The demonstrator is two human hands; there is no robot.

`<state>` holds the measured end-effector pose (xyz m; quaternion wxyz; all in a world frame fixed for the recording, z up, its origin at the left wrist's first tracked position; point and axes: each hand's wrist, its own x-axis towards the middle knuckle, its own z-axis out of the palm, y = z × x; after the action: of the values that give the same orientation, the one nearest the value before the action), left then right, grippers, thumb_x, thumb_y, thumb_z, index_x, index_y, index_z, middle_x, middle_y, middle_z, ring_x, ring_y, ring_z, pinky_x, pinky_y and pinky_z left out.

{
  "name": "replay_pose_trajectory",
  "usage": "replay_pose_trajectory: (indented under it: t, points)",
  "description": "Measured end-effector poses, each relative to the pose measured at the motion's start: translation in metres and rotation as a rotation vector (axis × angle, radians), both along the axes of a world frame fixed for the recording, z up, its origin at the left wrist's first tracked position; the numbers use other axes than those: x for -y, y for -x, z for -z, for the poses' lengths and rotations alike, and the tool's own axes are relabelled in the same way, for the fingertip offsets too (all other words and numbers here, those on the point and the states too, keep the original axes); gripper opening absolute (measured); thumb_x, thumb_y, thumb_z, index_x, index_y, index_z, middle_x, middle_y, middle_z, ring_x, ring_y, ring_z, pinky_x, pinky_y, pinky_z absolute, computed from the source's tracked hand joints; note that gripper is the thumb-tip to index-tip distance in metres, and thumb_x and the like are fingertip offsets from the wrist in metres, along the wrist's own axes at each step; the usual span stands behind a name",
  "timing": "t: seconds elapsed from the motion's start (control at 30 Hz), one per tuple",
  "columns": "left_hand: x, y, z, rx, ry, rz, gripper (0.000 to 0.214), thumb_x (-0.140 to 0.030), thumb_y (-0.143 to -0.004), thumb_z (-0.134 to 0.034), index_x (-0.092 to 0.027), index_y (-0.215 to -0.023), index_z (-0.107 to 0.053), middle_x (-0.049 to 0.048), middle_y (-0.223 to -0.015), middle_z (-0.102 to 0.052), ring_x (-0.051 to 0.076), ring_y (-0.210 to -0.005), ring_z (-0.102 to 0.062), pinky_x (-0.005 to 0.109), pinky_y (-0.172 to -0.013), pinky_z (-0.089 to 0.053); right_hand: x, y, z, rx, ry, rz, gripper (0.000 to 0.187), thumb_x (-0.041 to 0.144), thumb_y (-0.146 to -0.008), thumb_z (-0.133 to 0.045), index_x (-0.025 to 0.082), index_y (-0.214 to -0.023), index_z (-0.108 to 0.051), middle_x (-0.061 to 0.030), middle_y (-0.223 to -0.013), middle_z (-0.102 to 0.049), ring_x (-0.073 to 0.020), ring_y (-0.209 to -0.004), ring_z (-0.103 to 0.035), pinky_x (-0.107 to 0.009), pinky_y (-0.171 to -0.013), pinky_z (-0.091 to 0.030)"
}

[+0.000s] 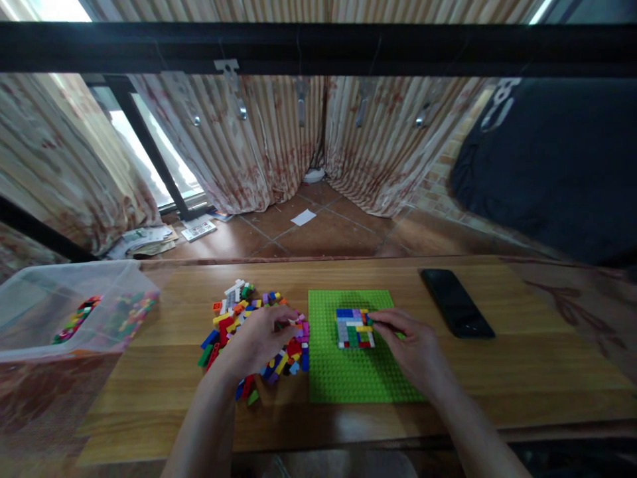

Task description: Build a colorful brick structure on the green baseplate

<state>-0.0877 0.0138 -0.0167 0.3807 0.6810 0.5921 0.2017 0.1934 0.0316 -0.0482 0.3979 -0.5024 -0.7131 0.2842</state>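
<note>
A small block of toy building bricks (355,330), in blue, white, grey, yellow, red and green, stands on a green studded baseplate (331,378). At its right edge, my right hand (411,345) is closed in a pinch. A small dark green brick (369,320) shows at those fingertips, partly hidden by them. Left of the baseplate lies a loose pile of mixed toy bricks (226,325). My left hand (261,335) is over the pile's right part, thumb and forefinger curved and a little apart. The palm and some bricks under it are hidden from view.
A black phone (456,303) lies right of the baseplate on the wooden table (537,372). At the far left stands a clear plastic bin (64,279) with more bricks. A dark horizontal bar with hooks (318,50) crosses above, before curtains. Papers (303,217) lie on the floor.
</note>
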Motion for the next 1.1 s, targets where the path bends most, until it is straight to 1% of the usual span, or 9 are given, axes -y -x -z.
replay_pose_trajectory:
  t: [0.07, 0.13, 0.3, 0.43, 0.57, 0.83, 0.9, 0.97, 1.1]
  points:
    - [-0.001, -0.001, -0.001, -0.001, -0.016, -0.023, 0.03, -0.031, -0.084, -0.049, -0.016, -0.1, -0.069, 0.0042, -0.088, -0.071, 0.016, -0.076, -0.062, 0.023, -0.067, -0.045, -0.001, 0.001, 0.001, 0.005, -0.003, -0.01, 0.018, 0.026, -0.085, -0.055, 0.024, -0.092, -0.071, -0.0032, -0.091, -0.071, -0.0192, -0.087, -0.066, -0.035, -0.081, -0.053]
    - [-0.001, -0.002, -0.002, 0.004, -0.031, -0.042, 0.03, -0.031, -0.083, -0.051, -0.016, -0.101, -0.069, 0.0049, -0.09, -0.071, 0.016, -0.077, -0.062, 0.023, -0.068, -0.046, -0.001, 0.001, 0.001, 0.017, -0.016, -0.028, 0.018, 0.025, -0.085, -0.054, 0.024, -0.09, -0.071, -0.0029, -0.092, -0.071, -0.0187, -0.087, -0.066, -0.034, -0.081, -0.052]
    - [-0.002, -0.002, -0.004, 0.016, -0.065, -0.066, 0.027, -0.031, -0.082, -0.053, -0.017, -0.095, -0.071, 0.0046, -0.084, -0.071, 0.016, -0.073, -0.062, 0.023, -0.067, -0.047, 0.0, 0.003, -0.002, 0.061, -0.047, -0.053, 0.019, 0.022, -0.086, -0.053, 0.024, -0.088, -0.072, -0.003, -0.092, -0.07, -0.0173, -0.087, -0.066, -0.031, -0.08, -0.052]
    - [-0.001, -0.002, -0.004, 0.002, -0.069, -0.074, 0.027, -0.032, -0.082, -0.053, -0.017, -0.095, -0.071, 0.0042, -0.082, -0.071, 0.016, -0.072, -0.061, 0.023, -0.066, -0.046, 0.0, 0.004, -0.003, 0.071, -0.044, -0.053, 0.021, 0.02, -0.085, -0.052, 0.024, -0.086, -0.073, -0.0035, -0.091, -0.07, -0.0173, -0.085, -0.066, -0.03, -0.078, -0.053]
    - [0.0, -0.002, -0.005, -0.027, -0.066, -0.084, 0.028, -0.032, -0.083, -0.052, -0.017, -0.097, -0.071, 0.0036, -0.078, -0.07, 0.016, -0.07, -0.061, 0.023, -0.064, -0.045, 0.0, 0.004, -0.002, 0.093, -0.048, -0.053, 0.021, 0.021, -0.085, -0.052, 0.024, -0.086, -0.073, -0.0041, -0.093, -0.069, -0.0174, -0.085, -0.066, -0.031, -0.079, -0.053]
    - [0.0, -0.001, -0.004, -0.046, -0.078, -0.096, 0.026, -0.032, -0.082, -0.053, -0.018, -0.095, -0.071, 0.004, -0.077, -0.069, 0.016, -0.07, -0.06, 0.024, -0.065, -0.045, -0.001, 0.001, 0.0, 0.101, 0.006, -0.061, 0.021, 0.025, -0.087, -0.051, 0.024, -0.09, -0.072, -0.0051, -0.097, -0.067, -0.0177, -0.089, -0.065, -0.032, -0.08, -0.052]
    - [0.0, -0.001, -0.004, -0.039, -0.073, -0.106, 0.026, -0.032, -0.081, -0.054, -0.018, -0.094, -0.071, 0.0041, -0.077, -0.069, 0.016, -0.07, -0.06, 0.024, -0.065, -0.045, -0.002, 0.0, 0.001, 0.07, 0.016, -0.024, 0.021, 0.027, -0.087, -0.051, 0.023, -0.091, -0.071, -0.0055, -0.095, -0.069, -0.0186, -0.088, -0.066, -0.033, -0.08, -0.053]
    - [0.0, -0.001, -0.006, -0.03, -0.065, -0.108, 0.026, -0.032, -0.081, -0.054, -0.018, -0.095, -0.071, 0.0039, -0.077, -0.069, 0.017, -0.071, -0.06, 0.024, -0.066, -0.045, -0.003, -0.002, 0.003, 0.012, 0.056, 0.048, 0.022, 0.031, -0.087, -0.051, 0.021, -0.093, -0.07, -0.0062, -0.09, -0.07, -0.0194, -0.083, -0.067, -0.034, -0.077, -0.054]
    - [0.0, -0.002, -0.01, -0.038, -0.041, -0.097, 0.028, -0.033, -0.081, -0.053, -0.018, -0.097, -0.07, 0.0038, -0.079, -0.07, 0.016, -0.07, -0.06, 0.023, -0.065, -0.045, -0.007, 0.001, 0.011, -0.113, 0.218, 0.163, 0.031, 0.042, -0.085, -0.054, 0.018, -0.098, -0.068, -0.0076, -0.083, -0.071, -0.0199, -0.071, -0.068, -0.034, -0.064, -0.057]
